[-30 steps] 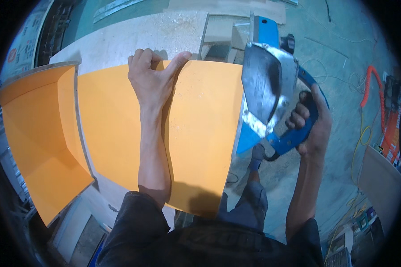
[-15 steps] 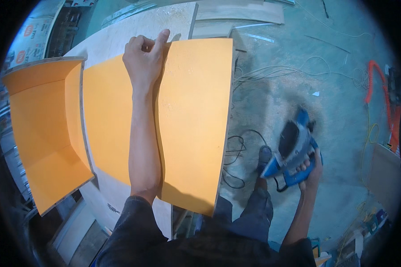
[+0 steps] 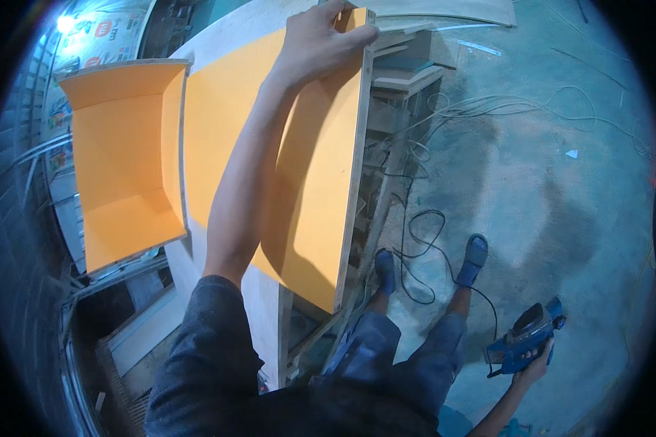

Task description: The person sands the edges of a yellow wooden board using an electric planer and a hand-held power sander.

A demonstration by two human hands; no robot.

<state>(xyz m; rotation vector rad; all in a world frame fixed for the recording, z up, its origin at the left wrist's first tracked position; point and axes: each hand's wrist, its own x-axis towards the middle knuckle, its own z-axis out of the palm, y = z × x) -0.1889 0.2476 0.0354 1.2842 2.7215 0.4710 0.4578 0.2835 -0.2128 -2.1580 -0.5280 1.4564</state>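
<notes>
My left hand (image 3: 319, 44) grips the far right corner of an orange-faced panel (image 3: 317, 182), its fingers curled near the far edge and the thumb across the right edge. Part of the panel's face lies behind my left forearm. Low on the right, my right hand (image 3: 535, 368) is closed round the handle of a blue electric hand planer (image 3: 526, 336). The planer hangs above the floor, away from the panel, with its black cord trailing toward my feet.
An orange-lined open box section (image 3: 127, 156) stands left of the panel. Beneath is a pale workbench (image 3: 262, 317). Loose cord loops (image 3: 424, 255) lie by my sandalled feet, and boards (image 3: 408, 79) are stacked beyond the bench's right side. A thin cable (image 3: 517, 104) crosses the floor.
My left hand has moved right along the far edge to the panel's corner. My right hand has lowered the planer nearer to me and further right. The view has shifted.
</notes>
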